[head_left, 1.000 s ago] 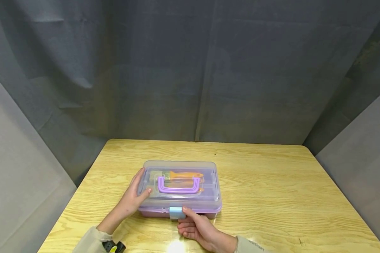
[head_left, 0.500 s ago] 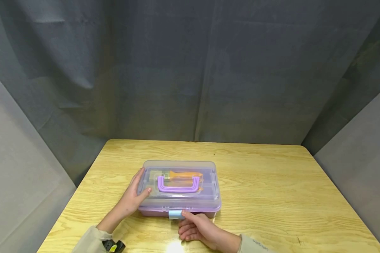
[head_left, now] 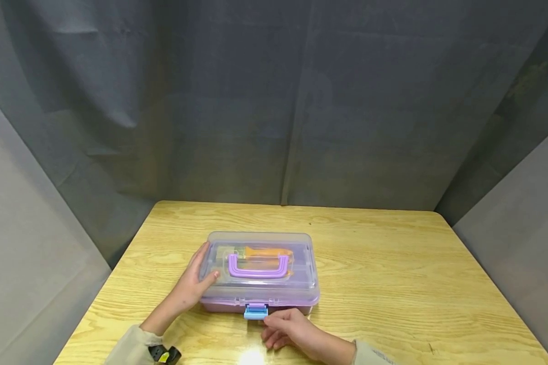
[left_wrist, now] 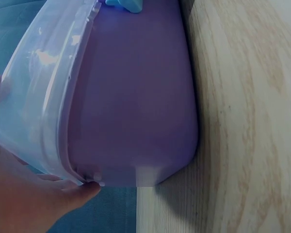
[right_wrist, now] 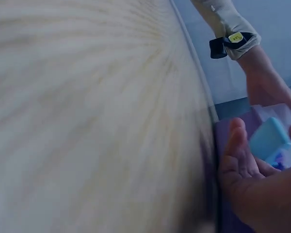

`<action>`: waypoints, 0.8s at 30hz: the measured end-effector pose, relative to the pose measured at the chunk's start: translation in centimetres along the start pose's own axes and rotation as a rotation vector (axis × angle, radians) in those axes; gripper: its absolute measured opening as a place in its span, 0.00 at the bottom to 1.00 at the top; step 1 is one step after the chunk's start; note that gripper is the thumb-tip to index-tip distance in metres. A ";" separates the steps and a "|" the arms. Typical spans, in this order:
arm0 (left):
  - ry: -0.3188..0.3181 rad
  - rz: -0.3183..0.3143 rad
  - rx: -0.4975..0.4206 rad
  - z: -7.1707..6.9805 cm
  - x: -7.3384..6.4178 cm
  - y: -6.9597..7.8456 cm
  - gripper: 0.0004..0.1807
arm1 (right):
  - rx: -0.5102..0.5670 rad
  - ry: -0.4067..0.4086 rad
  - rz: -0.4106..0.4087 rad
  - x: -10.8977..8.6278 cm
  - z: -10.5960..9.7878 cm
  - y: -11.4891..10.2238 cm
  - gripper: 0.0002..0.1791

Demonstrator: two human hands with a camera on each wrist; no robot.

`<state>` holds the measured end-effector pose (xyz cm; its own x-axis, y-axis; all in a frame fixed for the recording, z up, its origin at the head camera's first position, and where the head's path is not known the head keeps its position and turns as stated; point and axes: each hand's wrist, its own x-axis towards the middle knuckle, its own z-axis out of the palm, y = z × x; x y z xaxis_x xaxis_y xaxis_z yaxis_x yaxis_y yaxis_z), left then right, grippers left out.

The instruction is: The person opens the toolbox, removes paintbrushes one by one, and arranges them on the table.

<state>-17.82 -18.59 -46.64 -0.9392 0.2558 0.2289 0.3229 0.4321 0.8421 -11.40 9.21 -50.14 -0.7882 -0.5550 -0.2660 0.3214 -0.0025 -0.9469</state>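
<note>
A plastic storage box with a clear lid and purple base sits on the table. My left hand grips its left end, thumb on the lid and fingers along the side. In the left wrist view, those fingers bend round the lid's corner. The light blue latch at the front is swung outward, and the lid lies down on the base. At the latch's right edge, my right hand pinches it with thumb and finger; the exact contact is partly hidden. A purple handle lies flat on top.
Through the lid show orange-handled paintbrushes. The wooden table extends right of the box. Dark curtain hangs behind its far edge, and grey panels flank the sides. A strap with a black device is on the left wrist.
The latch has swung from upright against the box front to sticking outward and down. My right hand has moved slightly down with it. The left hand and the box stay in place.
</note>
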 end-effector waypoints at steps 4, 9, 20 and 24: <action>0.001 0.010 0.008 0.0 0.0 -0.2 0.43 | -0.226 -0.061 -0.116 -1.7 -1.1 -1.3 0.17; 0.005 0.003 0.005 0.0 -0.2 -0.2 0.43 | -0.536 0.059 -0.345 -3.4 -2.9 -4.0 0.11; -0.010 -0.068 -0.034 -0.1 -0.2 -0.2 0.48 | -0.853 0.624 -0.917 -3.0 -6.7 -4.5 0.14; -0.015 -0.077 -0.036 -0.3 -0.2 -0.3 0.48 | -0.899 0.603 -0.824 -2.6 -7.9 -4.1 0.20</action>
<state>-17.79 -18.96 -46.78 -0.9592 0.2358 0.1557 0.2451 0.4199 0.8739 -14.78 17.28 -46.97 -0.7630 -0.2080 0.6120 -0.6178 0.5130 -0.5959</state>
